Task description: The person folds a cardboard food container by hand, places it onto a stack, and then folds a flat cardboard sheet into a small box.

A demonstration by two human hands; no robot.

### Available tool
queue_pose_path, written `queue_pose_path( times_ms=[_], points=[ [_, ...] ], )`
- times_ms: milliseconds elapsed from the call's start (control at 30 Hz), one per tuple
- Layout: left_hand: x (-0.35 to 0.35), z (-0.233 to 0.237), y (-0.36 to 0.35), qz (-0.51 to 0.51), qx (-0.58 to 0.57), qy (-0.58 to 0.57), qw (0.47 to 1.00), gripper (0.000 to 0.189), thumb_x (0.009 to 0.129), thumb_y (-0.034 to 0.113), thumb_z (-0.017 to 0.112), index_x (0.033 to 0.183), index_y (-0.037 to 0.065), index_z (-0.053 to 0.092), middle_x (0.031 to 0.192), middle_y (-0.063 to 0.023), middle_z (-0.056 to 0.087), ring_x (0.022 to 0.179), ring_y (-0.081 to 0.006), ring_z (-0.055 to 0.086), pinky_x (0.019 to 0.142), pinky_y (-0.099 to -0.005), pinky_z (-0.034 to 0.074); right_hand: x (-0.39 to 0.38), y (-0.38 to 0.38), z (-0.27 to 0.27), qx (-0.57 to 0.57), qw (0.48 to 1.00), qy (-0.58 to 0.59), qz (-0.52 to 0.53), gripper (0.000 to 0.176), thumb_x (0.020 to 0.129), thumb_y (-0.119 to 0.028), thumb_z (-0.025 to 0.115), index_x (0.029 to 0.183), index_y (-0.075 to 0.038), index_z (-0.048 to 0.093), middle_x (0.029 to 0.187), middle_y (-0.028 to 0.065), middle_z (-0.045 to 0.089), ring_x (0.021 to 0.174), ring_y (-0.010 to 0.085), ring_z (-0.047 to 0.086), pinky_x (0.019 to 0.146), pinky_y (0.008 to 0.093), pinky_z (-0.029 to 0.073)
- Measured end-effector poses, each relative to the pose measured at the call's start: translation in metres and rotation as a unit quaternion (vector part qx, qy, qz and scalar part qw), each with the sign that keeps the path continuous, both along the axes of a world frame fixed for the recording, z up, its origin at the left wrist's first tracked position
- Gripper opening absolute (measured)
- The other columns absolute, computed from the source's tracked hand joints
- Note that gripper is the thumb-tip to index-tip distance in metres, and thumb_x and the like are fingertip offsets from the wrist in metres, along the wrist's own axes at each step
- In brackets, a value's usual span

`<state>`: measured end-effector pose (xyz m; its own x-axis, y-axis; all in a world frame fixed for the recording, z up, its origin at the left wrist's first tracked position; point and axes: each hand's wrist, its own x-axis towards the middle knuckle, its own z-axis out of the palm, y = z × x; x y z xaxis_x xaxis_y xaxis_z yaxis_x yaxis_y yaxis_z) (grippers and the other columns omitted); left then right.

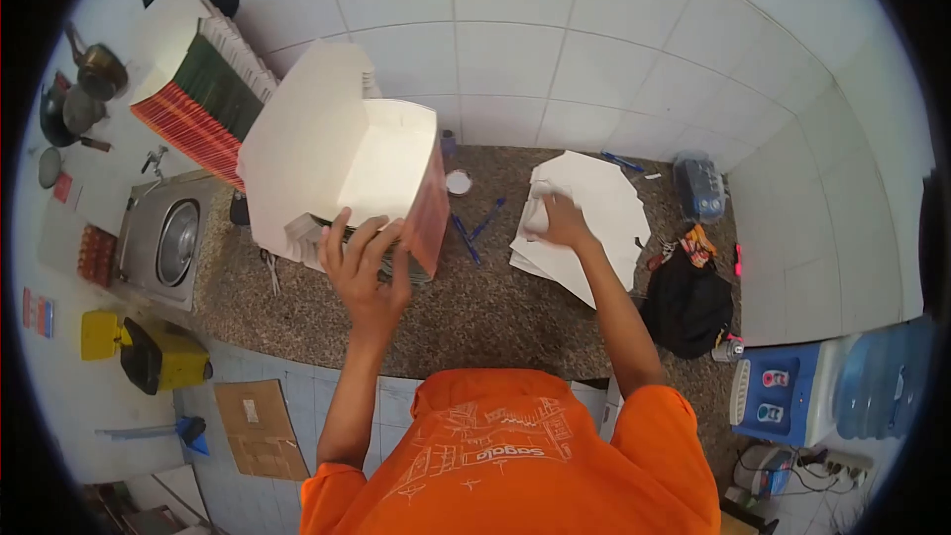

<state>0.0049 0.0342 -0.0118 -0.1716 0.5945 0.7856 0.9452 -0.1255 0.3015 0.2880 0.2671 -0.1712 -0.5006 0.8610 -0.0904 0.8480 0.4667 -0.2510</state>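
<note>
Left hand: The near edge of the big stack of paper boxes [394, 154] is touched by the left hand [365, 263]. The fingers are spread a little over the edge; how tight the grip is cannot be told.
Right hand: A small white thing [536, 216] is covered in part by the right hand [565, 223]. It is blurred, so it cannot be told if it is held or just pressed.
White sheets: They [599, 203] are piled flat on the speckled counter [485, 322], under the right hand.
Big stack: It is set on the counter, left of the sheets. White is seen inside, and red on its right side.
Between them: Two blue pens [463, 237] and a small round white thing [458, 183] are seen on the counter.
Left part: Scissors [271, 272] are placed near the big stack. A second stack [213, 84], red and green, is seen behind it. A metal bowl [178, 242] is held in the sink [139, 238].
Right part: A black cloth thing [690, 305] and a clear blue box [700, 186] are seen near the sheets.
Floor: A yellow bin [180, 357] and a brown cardboard piece [260, 426] are seen.
</note>
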Motion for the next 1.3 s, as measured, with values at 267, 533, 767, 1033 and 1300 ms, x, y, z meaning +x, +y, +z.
queue_pose_path(
  times_ms=[267,533,767,1033,1300],
  points=[
    [0.03,-0.018,-0.017,-0.048,0.073,-0.036,0.996,0.032,0.088,0.006,0.071,0.119,0.012,0.071,0.13,-0.0048,0.065,0.137,-0.0343,0.049,0.113,-0.0528,0.037,0.107,-0.034,-0.068,-0.187,0.963,0.187,0.053,0.039,0.09,-0.016,0.067,0.128,-0.007,0.065,0.117,0.0233,0.07,0.11,0.0363,0.068,0.091,0.0473,0.053],
    [0.071,-0.078,0.025,-0.395,-0.334,-0.739,0.432,0.061,0.103,0.046,0.058,0.144,0.001,0.051,0.138,-0.0179,0.06,0.119,-0.0292,0.065,0.101,-0.0475,0.052,0.082,-0.153,0.048,0.34,0.875,0.316,-0.135,0.031,0.08,0.005,0.055,0.104,-0.005,0.071,0.107,0.0135,0.074,0.103,0.0357,0.069,0.089,0.0467,0.051],
    [0.088,-0.154,0.034,-0.26,-0.455,-0.622,0.582,0.048,0.094,0.015,0.073,0.135,-0.004,0.055,0.128,-0.0129,0.066,0.112,-0.023,0.066,0.096,-0.0383,0.054,0.081,-0.245,0.026,0.128,0.932,0.335,-0.047,0.037,0.089,-0.013,0.072,0.125,-0.003,0.068,0.116,0.015,0.073,0.122,0.0339,0.062,0.11,0.0462,0.042],
    [0.112,-0.141,0.016,-0.156,-0.376,-0.413,0.815,0.081,0.095,0.031,0.073,0.157,0.001,0.031,0.158,-0.0206,0.041,0.147,-0.0328,0.039,0.12,-0.0454,0.032,0.096,-0.237,0.042,-0.052,0.772,0.543,-0.327,0.035,0.099,-0.013,0.067,0.128,0.006,0.062,0.11,0.0137,0.073,0.1,0.0154,0.067,0.086,0.0302,0.053],
    [0.144,-0.083,0.02,-0.289,-0.336,-0.626,0.642,0.05,0.097,0.019,0.071,0.139,0.001,0.051,0.135,-0.0113,0.057,0.127,-0.0216,0.053,0.106,-0.0383,0.042,0.041,-0.243,0.1,0.012,0.97,0.243,0.03,0.094,0.083,-0.036,0.08,0.159,-0.011,0.032,0.165,0.0234,0.026,0.153,0.0407,0.024,0.122,0.0594,0.014]
  ],
)
